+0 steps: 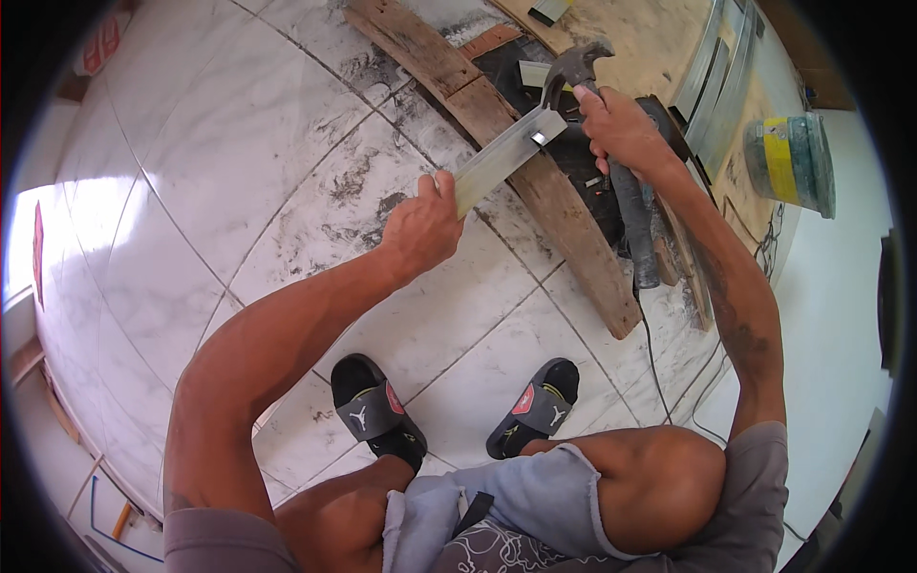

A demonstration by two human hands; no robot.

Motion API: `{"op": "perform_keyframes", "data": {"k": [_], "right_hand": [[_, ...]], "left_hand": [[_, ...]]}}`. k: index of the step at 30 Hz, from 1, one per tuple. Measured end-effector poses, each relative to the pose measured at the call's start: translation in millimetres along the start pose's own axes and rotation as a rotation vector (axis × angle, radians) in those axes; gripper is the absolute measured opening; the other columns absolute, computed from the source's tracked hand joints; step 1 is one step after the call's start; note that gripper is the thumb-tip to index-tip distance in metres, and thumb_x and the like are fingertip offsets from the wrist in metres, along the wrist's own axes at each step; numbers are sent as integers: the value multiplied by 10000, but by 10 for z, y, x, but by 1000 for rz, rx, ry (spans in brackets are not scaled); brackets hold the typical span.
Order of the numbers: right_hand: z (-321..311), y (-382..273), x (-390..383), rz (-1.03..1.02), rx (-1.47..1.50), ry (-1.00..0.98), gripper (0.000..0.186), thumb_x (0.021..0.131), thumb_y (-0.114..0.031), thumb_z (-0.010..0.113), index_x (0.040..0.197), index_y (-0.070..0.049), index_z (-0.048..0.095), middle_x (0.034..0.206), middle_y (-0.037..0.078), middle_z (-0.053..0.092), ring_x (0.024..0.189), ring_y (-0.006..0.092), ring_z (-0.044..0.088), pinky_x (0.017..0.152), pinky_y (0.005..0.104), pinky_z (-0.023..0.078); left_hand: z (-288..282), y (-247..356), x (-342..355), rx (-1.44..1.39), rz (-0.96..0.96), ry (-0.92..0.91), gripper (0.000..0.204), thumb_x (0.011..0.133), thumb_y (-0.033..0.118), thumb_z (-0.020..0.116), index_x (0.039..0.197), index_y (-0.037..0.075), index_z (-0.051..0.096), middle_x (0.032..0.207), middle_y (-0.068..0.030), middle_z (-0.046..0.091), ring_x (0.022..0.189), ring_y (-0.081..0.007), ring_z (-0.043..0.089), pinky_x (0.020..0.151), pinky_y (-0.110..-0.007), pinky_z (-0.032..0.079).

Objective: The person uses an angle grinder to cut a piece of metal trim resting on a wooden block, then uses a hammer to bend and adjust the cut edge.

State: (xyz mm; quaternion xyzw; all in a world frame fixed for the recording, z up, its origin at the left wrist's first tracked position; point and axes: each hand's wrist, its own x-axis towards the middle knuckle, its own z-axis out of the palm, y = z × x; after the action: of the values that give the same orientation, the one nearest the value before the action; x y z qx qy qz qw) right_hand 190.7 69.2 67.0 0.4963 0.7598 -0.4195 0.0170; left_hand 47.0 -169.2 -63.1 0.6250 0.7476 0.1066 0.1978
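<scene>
As the left hand (425,222) closed around the near end of a metal channel (506,160), the right hand (626,134) gripped a hammer (630,202) high on its handle, just below the head, probably for close control of the claw. The claw curved at the channel's far end; whether the two touched could not be told. The channel crossed above both long edges of a weathered wooden plank (573,239) on the tiled floor (458,368), seemingly so the wood could back it, with the left hand apparently steadying it beyond the plank's left edge. Counted were one hammer, one held channel, two dark sandals (368,411) on the floor and one bucket (810,167) by the right edge of a plywood board (650,38), where at least two long metal strips (704,62) lay.
</scene>
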Motion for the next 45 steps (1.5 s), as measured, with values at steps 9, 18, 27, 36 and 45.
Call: {"op": "perform_keyframes", "data": {"k": [9,18,27,36,45], "right_hand": [[637,660,-597,373,1043,221,307,1076,-339,502,1044,-35,473,758,22,474,561,110,445,466,306,414],[1019,365,-371,456,1870,333,245,1091,-243,401,971,-31,430,745,47,460,608,148,461,549,353,460],[914,294,-427,378,2077,60,258,1093,-276,393,948,-65,428,740,19,461,592,122,456,563,339,464],[947,-190,-259,296,1805,163,347,1107,-336,348,898,-68,418,730,32,452,573,142,438,541,351,475],[966,538,-735,258,1010,295,365,1075,-394,463,1018,-34,438,719,37,445,497,130,435,395,333,434]], "left_hand": [[-14,-28,-30,-2,13,-11,528,979,300,599,1226,-117,391,992,-236,532,661,-359,687,560,-414,579],[47,-29,-4,1,62,87,591,963,301,613,1274,-153,396,954,-242,540,619,-350,668,523,-395,565],[20,-41,-9,-5,35,119,546,965,292,618,1216,-143,403,949,-240,539,630,-356,673,526,-403,568],[-49,-53,-7,67,56,-10,569,964,309,632,1226,-134,387,994,-242,527,668,-344,683,564,-397,588],[-14,6,-18,-19,-6,-8,565,961,307,627,1247,-107,370,1010,-243,532,717,-386,689,582,-428,585]]}}
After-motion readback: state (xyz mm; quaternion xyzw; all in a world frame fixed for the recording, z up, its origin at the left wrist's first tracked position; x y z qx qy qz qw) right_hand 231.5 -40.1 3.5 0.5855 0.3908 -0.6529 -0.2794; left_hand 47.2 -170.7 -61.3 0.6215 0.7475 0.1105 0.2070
